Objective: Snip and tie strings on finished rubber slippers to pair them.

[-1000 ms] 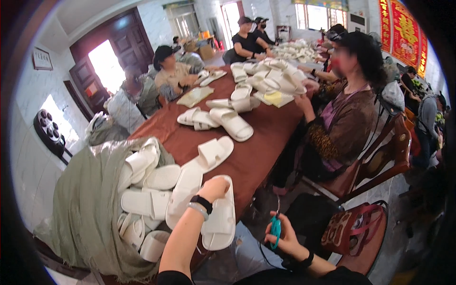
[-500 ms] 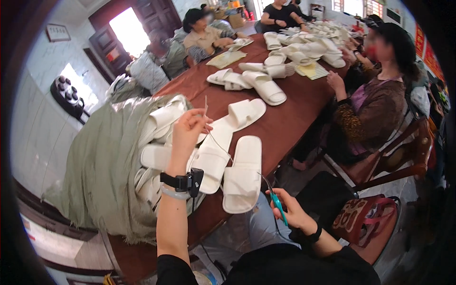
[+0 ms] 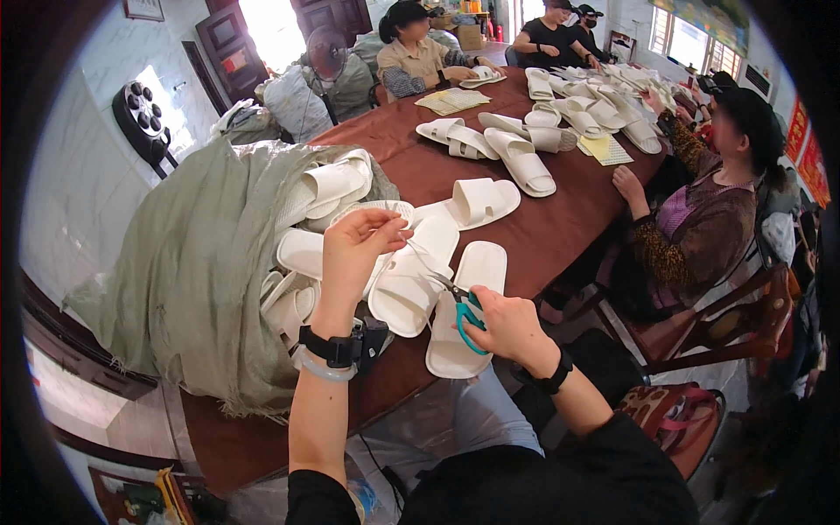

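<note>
The left hand is raised, its grip pinched together on what looks like a thin thread. Just right of it, the right hand is clamped on teal-handled scissors, above white slippers on the worktop.

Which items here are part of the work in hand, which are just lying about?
In hand: left hand pinching a thin thread; right hand holding teal-handled scissors; white slippers beneath.

Lying about: grey-green sack, yellow papers, far slippers, fan.
</note>
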### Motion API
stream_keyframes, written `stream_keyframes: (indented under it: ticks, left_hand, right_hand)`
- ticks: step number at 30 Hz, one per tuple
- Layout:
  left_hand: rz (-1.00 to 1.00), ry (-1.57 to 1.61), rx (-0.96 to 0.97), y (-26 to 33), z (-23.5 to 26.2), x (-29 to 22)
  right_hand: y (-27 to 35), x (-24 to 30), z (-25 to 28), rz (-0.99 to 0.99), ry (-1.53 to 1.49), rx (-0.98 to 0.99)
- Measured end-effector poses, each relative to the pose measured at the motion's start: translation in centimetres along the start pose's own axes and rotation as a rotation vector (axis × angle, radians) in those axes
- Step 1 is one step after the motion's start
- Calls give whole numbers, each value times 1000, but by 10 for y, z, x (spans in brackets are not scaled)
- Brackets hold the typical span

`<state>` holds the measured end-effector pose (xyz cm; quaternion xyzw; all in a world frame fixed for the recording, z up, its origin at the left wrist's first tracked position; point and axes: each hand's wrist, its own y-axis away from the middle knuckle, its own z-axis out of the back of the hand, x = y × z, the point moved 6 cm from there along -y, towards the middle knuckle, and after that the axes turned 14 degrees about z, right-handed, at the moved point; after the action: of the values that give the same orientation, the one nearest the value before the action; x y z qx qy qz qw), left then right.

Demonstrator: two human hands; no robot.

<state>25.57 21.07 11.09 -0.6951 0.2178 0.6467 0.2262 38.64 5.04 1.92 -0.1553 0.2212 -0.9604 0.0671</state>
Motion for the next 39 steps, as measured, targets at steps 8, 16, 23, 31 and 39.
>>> stream_keyframes:
  ticks: [8, 16, 23, 31, 39]
  left_hand:
    - [-236, 179, -154, 12, 32, -25]
    - [-919, 4, -719, 231, 147, -93]
    - [-657, -353, -1482, 502, 216, -50]
    - [-257, -204, -1946, 689, 226, 31]
    - [-194, 135, -1925, 700, 306, 180]
  right_hand:
    - [21, -2, 0, -135, -185, 7]
    - [51, -17, 9, -303, -413, -167]
    - [71, -48, -11, -414, -766, -218]
    - [41, -58, -12, -246, -807, -391]
    - [38, -37, 25, -161, -698, -428]
